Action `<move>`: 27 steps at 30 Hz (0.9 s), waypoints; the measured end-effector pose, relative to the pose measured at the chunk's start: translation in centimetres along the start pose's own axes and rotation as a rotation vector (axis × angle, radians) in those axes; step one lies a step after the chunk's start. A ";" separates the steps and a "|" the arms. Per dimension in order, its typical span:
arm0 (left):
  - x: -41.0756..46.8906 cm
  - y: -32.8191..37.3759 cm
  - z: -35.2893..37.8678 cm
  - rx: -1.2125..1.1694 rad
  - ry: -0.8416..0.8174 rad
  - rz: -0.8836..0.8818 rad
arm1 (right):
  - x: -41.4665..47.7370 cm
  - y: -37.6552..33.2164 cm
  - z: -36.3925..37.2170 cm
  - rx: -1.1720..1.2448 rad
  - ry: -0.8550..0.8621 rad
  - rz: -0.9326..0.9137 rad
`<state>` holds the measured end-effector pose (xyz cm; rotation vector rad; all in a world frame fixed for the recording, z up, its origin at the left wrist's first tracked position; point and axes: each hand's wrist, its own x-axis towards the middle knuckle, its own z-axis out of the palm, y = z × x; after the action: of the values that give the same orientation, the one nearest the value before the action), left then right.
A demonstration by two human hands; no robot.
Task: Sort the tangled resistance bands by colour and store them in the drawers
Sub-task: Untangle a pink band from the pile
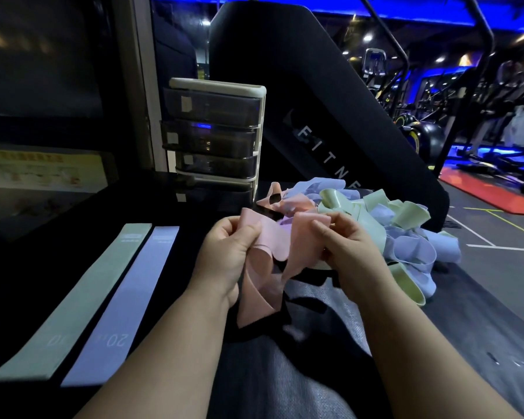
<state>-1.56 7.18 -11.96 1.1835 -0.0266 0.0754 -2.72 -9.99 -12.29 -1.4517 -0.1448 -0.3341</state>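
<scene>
Two grips are sharing one twisted pink elastic resistance band [259, 293]: the left hand [227, 252] and the right hand [350, 247] are each pinching a fold of it, probably to pull the twist out. The band is hanging between them, just in front of the tangled pastel pile [406, 217], near the dark-fronted drawer tower [212, 137].

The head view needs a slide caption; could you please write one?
Left hand and right hand grip a pink band near the tangled pile; green band and lilac band lie flat.

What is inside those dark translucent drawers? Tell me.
Nothing coloured shows through the dark translucent plastic drawers; only blue light reflections appear. Their tinted fronts hide whatever may be inside.
</scene>
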 end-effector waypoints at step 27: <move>1.0 -0.4 -0.7 0.016 0.129 0.072 | -0.4 -1.0 -0.7 -0.153 -0.287 0.034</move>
<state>-0.59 7.77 -12.55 1.1920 0.0444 0.2158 -3.49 -10.66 -11.51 -1.6478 -0.3320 -0.1090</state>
